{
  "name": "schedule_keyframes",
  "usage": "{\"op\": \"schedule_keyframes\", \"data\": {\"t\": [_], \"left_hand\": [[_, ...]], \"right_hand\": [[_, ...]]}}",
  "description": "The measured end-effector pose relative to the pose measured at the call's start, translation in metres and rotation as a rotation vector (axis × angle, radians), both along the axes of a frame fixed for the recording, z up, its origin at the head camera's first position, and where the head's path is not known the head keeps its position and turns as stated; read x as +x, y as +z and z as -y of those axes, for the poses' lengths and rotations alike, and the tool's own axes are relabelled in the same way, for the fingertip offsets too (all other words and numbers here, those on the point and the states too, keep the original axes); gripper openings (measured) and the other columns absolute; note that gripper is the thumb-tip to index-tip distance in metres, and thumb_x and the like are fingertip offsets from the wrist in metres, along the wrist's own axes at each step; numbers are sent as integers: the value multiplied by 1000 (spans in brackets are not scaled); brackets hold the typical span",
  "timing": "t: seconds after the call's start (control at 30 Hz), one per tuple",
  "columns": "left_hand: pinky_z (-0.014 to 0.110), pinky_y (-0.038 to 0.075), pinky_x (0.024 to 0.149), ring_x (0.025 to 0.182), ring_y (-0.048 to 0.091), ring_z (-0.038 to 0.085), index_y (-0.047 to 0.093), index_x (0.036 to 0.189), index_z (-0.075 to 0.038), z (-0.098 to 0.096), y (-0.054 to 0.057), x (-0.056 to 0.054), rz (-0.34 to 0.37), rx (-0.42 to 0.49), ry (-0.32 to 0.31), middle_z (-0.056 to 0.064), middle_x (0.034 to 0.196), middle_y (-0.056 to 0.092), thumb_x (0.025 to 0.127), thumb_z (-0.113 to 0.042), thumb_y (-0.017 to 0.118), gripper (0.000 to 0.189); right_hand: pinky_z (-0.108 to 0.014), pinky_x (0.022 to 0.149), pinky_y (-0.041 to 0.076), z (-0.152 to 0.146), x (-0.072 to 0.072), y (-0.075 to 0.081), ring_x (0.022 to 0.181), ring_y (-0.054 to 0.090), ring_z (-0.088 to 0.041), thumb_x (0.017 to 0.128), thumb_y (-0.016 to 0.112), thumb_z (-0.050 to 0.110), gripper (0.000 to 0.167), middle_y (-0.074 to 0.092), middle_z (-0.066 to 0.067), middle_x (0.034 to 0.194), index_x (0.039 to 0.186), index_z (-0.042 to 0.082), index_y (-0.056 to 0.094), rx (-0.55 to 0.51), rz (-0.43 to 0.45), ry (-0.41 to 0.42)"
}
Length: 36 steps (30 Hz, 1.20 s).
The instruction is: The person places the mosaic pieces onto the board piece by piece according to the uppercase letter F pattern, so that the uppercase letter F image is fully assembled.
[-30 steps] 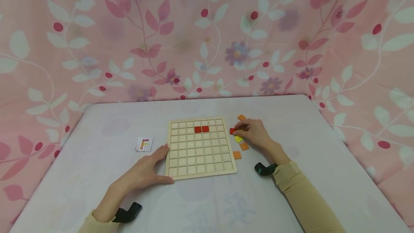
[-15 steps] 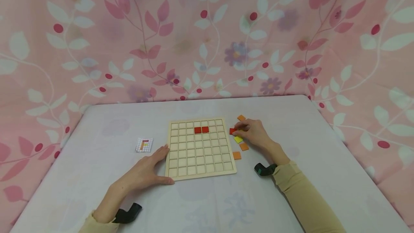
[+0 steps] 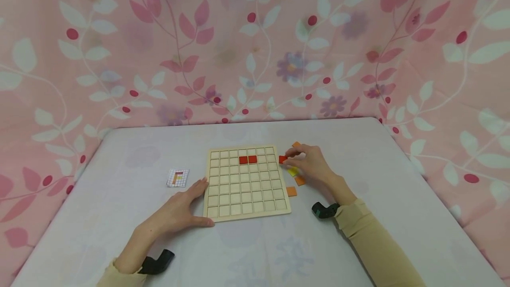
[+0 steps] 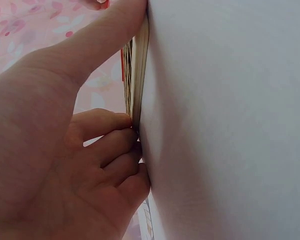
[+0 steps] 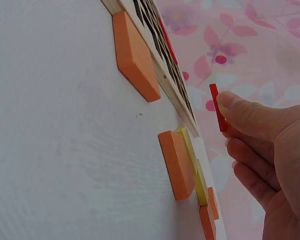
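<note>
A square wooden grid board (image 3: 247,217) lies on the table, with two red tiles (image 3: 248,160) side by side in its second row from the back. My left hand (image 3: 175,209) rests at the board's near left corner, fingertips against the left edge and thumb at the front edge. Beyond the board's right edge, my right hand (image 3: 314,165) pinches another red tile (image 5: 217,107) between thumb and fingers. The right wrist view shows this tile raised above the tabletop. Beneath that hand lie yellow tiles (image 5: 190,150), partly hidden in the head view.
Loose orange tiles (image 3: 300,181) lie right of the board, one orange tile (image 3: 292,191) against its edge. A small printed pattern card (image 3: 177,178) lies to the left. Flowered pink cloth (image 3: 255,56) hangs behind the white-covered table (image 3: 263,256).
My right hand has picked up the red tile and shifted slightly left with it, toward the board. The left hand and the board have stayed in place.
</note>
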<state>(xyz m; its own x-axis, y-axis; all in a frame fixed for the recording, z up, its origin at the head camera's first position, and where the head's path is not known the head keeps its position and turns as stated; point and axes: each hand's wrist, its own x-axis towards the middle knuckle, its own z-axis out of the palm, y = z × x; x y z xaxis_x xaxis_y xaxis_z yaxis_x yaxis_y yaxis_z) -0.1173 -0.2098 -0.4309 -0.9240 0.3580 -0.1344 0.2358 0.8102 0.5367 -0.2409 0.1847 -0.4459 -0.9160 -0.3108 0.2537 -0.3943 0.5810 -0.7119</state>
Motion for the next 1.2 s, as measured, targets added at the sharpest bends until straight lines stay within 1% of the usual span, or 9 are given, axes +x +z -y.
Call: {"op": "schedule_keyframes", "data": {"t": [0.17,0.43,0.6,0.7,0.83,1.03,1.2], "left_hand": [[57,29,117,150,26,36,32,156,-6,0,0,0,1,-2,1,11,164,28,67,-61,84,117],[57,29,117,151,25,35,32,156,-6,2,-1,0,2,0,9,9,164,27,67,-62,84,118],[57,29,117,151,25,35,32,156,-6,2,-1,1,1,4,8,10,164,28,67,-62,84,118],[57,29,117,151,25,35,31,156,-5,1,-1,1,4,7,5,10,164,27,67,-62,84,118],[56,28,118,151,24,35,31,156,-5,1,-2,1,10,6,7,11,164,27,67,-62,84,119],[57,28,118,151,24,35,31,156,-5,0,-1,1,10,5,6,11,164,27,67,-61,84,118],[57,28,118,151,23,35,30,157,-5,-1,0,1,14,9,6,10,165,25,67,-62,84,119]], "right_hand": [[-46,95,51,2,1,1,94,67,-20,80,86,20,21,74,0,94,98,14,77,4,-33,17],[-44,91,52,6,2,4,95,67,-20,79,86,22,21,75,2,94,97,15,78,16,-41,28],[-46,92,51,10,4,7,94,66,-20,79,86,22,21,74,2,92,97,14,78,11,-49,36],[-48,93,50,15,5,9,94,65,-22,79,86,20,22,74,0,93,98,12,78,5,-48,44],[-50,93,50,24,4,15,96,64,-24,81,84,20,22,74,-3,97,100,11,78,16,-35,50],[-51,94,50,45,-1,25,101,64,-24,83,83,22,23,75,-4,101,102,11,77,12,-21,82],[-51,93,51,68,-7,26,99,65,-23,83,82,21,20,75,-5,101,100,10,77,-13,12,110]]}}
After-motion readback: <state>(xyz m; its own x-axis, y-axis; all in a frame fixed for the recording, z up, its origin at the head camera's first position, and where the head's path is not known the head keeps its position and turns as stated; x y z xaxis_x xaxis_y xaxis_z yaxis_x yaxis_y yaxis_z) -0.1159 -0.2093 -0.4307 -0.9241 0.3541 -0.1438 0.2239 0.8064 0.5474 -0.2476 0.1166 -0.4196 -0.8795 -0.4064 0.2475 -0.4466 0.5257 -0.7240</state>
